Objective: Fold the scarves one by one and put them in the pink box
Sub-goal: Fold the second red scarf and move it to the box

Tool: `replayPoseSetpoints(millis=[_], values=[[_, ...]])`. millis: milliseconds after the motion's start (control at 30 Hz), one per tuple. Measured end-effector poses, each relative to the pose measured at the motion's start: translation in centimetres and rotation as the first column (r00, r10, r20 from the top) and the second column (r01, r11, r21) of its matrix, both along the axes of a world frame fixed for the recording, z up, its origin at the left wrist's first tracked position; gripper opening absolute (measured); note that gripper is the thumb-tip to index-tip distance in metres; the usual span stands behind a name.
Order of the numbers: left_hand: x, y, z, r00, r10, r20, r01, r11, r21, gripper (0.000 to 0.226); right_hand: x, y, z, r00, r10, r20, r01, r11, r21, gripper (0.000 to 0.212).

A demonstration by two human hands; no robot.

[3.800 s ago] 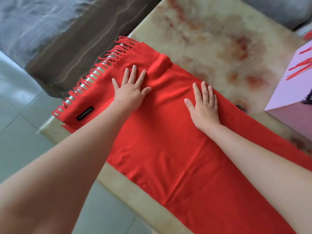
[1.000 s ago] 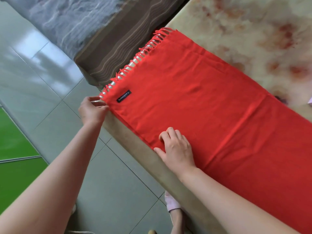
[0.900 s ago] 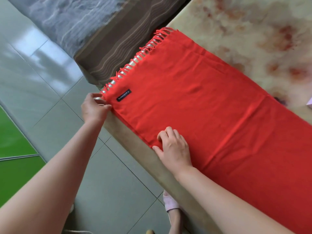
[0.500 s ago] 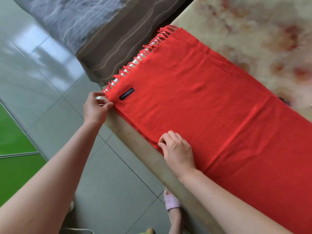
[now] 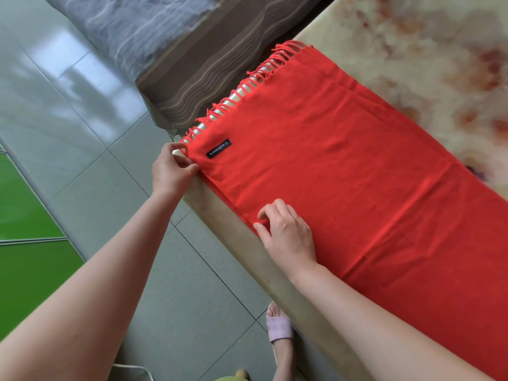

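A red scarf [image 5: 343,171] lies spread flat along the near edge of the marble-patterned table [image 5: 428,50]. Its fringed end hangs over the left edge, and a black "Cashmere" label [image 5: 219,148] sits near the corner. My left hand [image 5: 171,171] pinches the scarf's near-left corner at the table's corner. My right hand [image 5: 286,232] pinches the scarf's near long edge a little further right, fingers curled on the cloth. The pink box is out of view.
A sofa [image 5: 176,50] with a grey cover and brown striped base stands close beyond the table's left end. Grey floor tiles and a green mat [image 5: 24,215] lie to the left. My foot in a pink slipper [image 5: 279,325] is under the table edge.
Both hands left the top of the scarf and came to its near edge, where they now pinch the corner and hem. Over the last second they barely shifted.
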State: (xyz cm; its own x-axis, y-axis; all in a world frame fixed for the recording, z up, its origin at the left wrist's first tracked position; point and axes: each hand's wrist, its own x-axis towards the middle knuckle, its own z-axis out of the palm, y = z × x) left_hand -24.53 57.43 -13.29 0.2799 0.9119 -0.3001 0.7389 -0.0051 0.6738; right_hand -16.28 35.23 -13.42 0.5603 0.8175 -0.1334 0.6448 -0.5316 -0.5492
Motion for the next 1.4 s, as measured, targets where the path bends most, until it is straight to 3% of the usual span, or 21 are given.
replayPoseSetpoints(millis=[133, 267, 467, 633, 867, 1067, 1233, 1400], values=[[-0.1, -0.1, -0.4, 0.989, 0.103, 0.103, -0.103, 0.995, -0.009, 0.048, 0.3, 2.6, 0.2, 0.999, 0.034, -0.011, -0.035, 0.998, -0.060, 0.022], [-0.5, 0.2, -0.3, 0.945, 0.222, 0.239, -0.175, 0.963, -0.204, 0.047, 0.0, 3.2, 0.0, 1.000, 0.030, -0.006, -0.030, 0.997, -0.071, 0.009], [-1.1, 0.9, -0.4, 0.888, 0.357, 0.290, -0.279, 0.920, -0.277, 0.051, -0.2, 2.6, -0.2, 0.995, 0.095, -0.023, -0.096, 0.995, -0.034, 0.007], [-0.6, 1.2, 0.0, 0.796, 0.489, 0.355, -0.353, 0.853, -0.384, 0.047, -0.2, 2.0, -0.5, 0.989, 0.135, 0.060, -0.134, 0.991, -0.021, 0.022], [-0.7, 0.9, 0.0, 0.757, 0.519, 0.397, -0.336, 0.830, -0.446, 0.037, 0.4, 6.2, 0.6, 0.993, 0.095, 0.071, -0.095, 0.995, -0.006, 0.023], [-1.0, 1.0, 0.0, 0.721, 0.548, 0.424, -0.323, 0.807, -0.494, 0.038, -0.5, 13.5, 1.8, 0.993, 0.119, -0.012, -0.119, 0.993, 0.011, 0.034], [-1.4, 1.0, -0.2, 0.690, 0.567, 0.449, -0.320, 0.796, -0.514, 0.039, -0.6, 17.2, 0.5, 0.998, 0.037, -0.047, -0.041, 0.995, -0.095, 0.039], [-1.2, 0.9, -0.3, 0.675, 0.577, 0.460, -0.323, 0.791, -0.520, 0.038, -0.3, 17.6, 0.0, 0.999, 0.043, -0.026, -0.045, 0.994, -0.097, 0.021]])
